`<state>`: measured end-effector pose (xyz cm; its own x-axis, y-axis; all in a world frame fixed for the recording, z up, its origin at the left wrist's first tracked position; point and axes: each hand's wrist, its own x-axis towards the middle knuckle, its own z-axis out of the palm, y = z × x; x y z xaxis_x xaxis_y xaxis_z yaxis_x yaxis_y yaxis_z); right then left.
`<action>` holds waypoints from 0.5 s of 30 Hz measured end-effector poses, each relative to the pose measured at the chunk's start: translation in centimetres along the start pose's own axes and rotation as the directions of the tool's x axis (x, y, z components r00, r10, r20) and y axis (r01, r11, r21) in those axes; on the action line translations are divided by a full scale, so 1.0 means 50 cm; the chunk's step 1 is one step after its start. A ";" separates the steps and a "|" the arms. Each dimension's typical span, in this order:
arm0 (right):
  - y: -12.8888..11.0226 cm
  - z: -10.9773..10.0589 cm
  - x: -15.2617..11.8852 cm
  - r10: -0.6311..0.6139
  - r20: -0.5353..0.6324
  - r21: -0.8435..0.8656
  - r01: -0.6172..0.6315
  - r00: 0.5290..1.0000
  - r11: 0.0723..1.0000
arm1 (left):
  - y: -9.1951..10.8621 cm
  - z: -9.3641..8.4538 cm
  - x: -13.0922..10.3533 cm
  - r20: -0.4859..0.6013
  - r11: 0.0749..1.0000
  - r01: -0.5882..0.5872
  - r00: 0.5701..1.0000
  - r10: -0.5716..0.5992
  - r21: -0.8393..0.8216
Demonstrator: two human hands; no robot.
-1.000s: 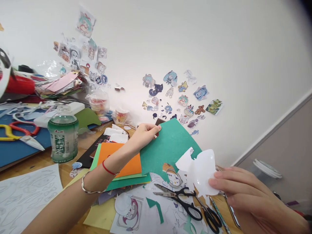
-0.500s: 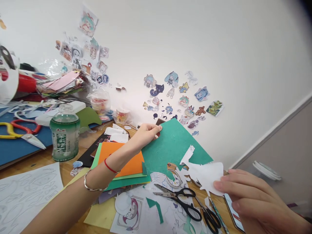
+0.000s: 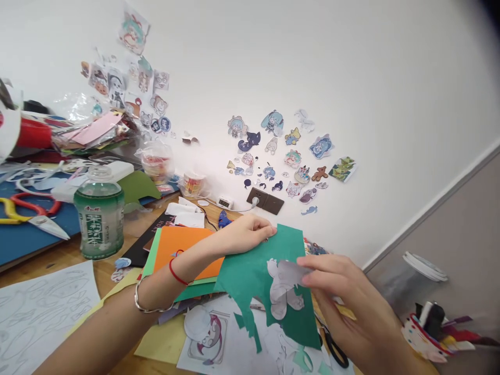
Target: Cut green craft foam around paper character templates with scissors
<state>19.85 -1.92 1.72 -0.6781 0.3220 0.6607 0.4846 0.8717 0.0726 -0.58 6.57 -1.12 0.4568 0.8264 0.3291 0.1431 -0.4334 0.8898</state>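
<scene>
My left hand (image 3: pixel 250 233) pinches the top edge of a green sheet of paper (image 3: pixel 250 268), which is tilted up over the table and has a ragged cut lower edge. My right hand (image 3: pixel 347 302) grips a white paper cut-out (image 3: pixel 280 297) shaped like a small figure, in front of the green sheet. I cannot tell whether the two papers touch. Black scissors (image 3: pixel 336 348) show only in part, behind the right hand and the sheet. Under the left forearm lies a stack topped by orange paper (image 3: pixel 183 249).
A green-labelled bottle (image 3: pixel 100 213) and red-and-yellow scissors (image 3: pixel 35 213) are at left. A sheet of line drawings (image 3: pixel 47 312) lies nearest me. Paper stickers (image 3: pixel 272 122) cover the wall above a socket (image 3: pixel 265 200). A pen holder (image 3: pixel 424 336) stands at right.
The green sheet has turned and come down toward the right hand. The white cut-out has moved left, in front of it, now with its figure outline showing. The socket has come into view.
</scene>
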 end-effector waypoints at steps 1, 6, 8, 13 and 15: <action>0.001 0.008 0.000 0.009 0.006 -0.025 -0.009 1.000 1.000 | -0.003 0.002 0.000 0.019 1.000 -0.012 1.000 0.012 0.005; 0.008 0.033 -0.003 0.035 0.012 -0.128 -0.033 0.999 0.991 | -0.007 0.010 -0.001 0.048 0.999 -0.037 0.998 0.037 0.008; 0.008 0.037 -0.004 0.061 0.026 -0.136 -0.057 0.998 0.989 | -0.006 0.012 -0.001 0.037 1.000 -0.030 0.999 0.030 0.002; 0.002 0.036 -0.002 0.160 -0.094 -0.226 -0.177 0.983 0.958 | -0.008 0.007 0.005 -0.083 1.000 -0.019 0.996 0.018 -0.014; -0.001 0.031 0.000 0.173 -0.140 -0.244 -0.203 0.975 0.948 | -0.008 0.002 0.007 -0.175 1.000 -0.010 0.984 0.006 -0.022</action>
<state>18.99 -1.40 0.56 -0.4999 0.4125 0.7615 0.7322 0.6709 0.1173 -0.39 7.01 -1.40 0.2965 0.8742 0.3846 0.1195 -0.4335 0.8932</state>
